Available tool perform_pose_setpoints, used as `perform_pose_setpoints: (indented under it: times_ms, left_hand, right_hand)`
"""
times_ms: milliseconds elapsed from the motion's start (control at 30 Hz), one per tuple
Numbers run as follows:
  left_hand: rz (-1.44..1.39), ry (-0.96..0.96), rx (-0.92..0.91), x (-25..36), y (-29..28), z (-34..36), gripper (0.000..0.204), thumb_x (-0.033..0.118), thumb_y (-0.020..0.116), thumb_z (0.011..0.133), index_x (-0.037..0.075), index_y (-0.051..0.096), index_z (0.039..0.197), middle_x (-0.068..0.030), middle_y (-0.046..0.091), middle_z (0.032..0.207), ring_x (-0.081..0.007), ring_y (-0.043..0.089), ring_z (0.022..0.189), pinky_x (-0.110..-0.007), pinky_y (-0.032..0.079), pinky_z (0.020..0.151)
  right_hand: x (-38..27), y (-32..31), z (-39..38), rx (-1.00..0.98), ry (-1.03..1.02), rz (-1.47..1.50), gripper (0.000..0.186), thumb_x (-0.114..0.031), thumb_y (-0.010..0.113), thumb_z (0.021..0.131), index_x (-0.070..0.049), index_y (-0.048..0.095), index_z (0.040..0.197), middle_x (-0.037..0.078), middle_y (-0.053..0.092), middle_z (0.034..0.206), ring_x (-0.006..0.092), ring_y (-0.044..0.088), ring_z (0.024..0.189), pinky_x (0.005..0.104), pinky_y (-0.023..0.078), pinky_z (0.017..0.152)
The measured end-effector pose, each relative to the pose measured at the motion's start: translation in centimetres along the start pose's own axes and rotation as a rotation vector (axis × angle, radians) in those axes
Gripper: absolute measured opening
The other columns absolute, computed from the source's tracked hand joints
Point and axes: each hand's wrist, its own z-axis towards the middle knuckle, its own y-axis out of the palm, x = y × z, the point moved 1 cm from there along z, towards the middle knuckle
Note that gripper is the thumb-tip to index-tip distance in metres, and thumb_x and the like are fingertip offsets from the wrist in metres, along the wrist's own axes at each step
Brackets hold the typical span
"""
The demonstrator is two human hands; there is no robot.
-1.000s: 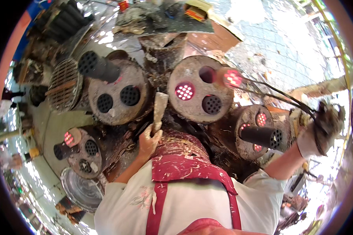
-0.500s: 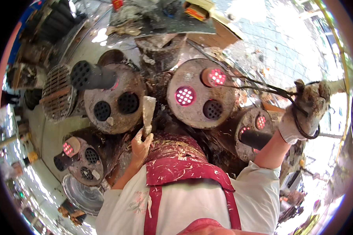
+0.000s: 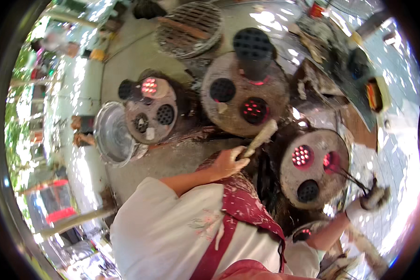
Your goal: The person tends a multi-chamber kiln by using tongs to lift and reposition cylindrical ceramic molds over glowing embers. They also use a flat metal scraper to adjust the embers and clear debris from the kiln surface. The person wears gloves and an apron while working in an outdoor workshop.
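Note:
In the middle, my left hand (image 3: 226,164) is closed round the lower end of a pale, crusted flat stick (image 3: 261,138), tilted up to the right. My right hand (image 3: 366,203), in a dirty white work glove, grips dark metal tongs (image 3: 352,178) at the right. The tongs' tips reach a glowing honeycomb coal briquette (image 3: 331,162) at the right stove top (image 3: 322,186); whether they pinch it is unclear. That round stove also bears a second glowing briquette (image 3: 302,157) and a black one (image 3: 308,191).
A larger stove (image 3: 210,112) ahead has a tall black briquette (image 3: 254,49) standing up from it. Left of it are a smaller stove (image 3: 135,112) and a metal basin (image 3: 114,147). A round grate (image 3: 189,28) lies farther off. Another stove (image 3: 308,228) sits near my right forearm.
The view has swung left, so the stoves appear farther right. The briquette at the tongs stood raised before and now looks lower. One briquette on the larger stove now shows red glow through its holes.

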Motion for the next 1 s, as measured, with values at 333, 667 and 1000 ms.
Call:
perform_pose_setpoints:
  times_ms: [333, 667, 1000]
  left_hand:
    - [-0.157, -0.066, -0.090, -1.1, 0.9, 0.5, 0.031, 0.006, 0.063, 0.089, -0.005, 0.059, 0.118, -0.0042, 0.059, 0.077, -0.0081, 0.053, 0.057, -0.024, 0.047, 0.050]
    - [-0.165, 0.128, -0.577, 3.5, 9.0, 1.0, 0.028, 0.005, 0.060, 0.091, -0.003, 0.058, 0.118, -0.0022, 0.057, 0.077, -0.0075, 0.051, 0.058, -0.022, 0.042, 0.053]
    - [-0.115, 0.211, -0.778, 5.8, 14.6, -3.4, 0.031, 0.005, 0.060, 0.093, -0.004, 0.056, 0.122, -0.0027, 0.056, 0.076, -0.0085, 0.051, 0.057, -0.023, 0.042, 0.052]
  right_hand:
    - [0.6, 1.4, -5.7, -0.045, 0.041, -0.002, 0.047, 0.001, 0.064, 0.085, -0.005, 0.051, 0.130, 0.010, 0.061, 0.118, 0.0211, 0.060, 0.105, 0.0352, 0.049, 0.091]
    - [-36.9, -8.9, -7.7, 0.240, -0.327, 0.010, 0.056, -0.036, 0.055, 0.092, 0.001, 0.047, 0.132, 0.016, 0.057, 0.124, 0.0283, 0.053, 0.117, 0.0418, 0.045, 0.099]
    - [-48.3, -23.3, -13.6, 0.524, -0.587, -0.226, 0.030, -0.020, 0.053, 0.091, -0.003, 0.057, 0.116, 0.013, 0.063, 0.100, 0.0249, 0.063, 0.089, 0.0466, 0.053, 0.089]
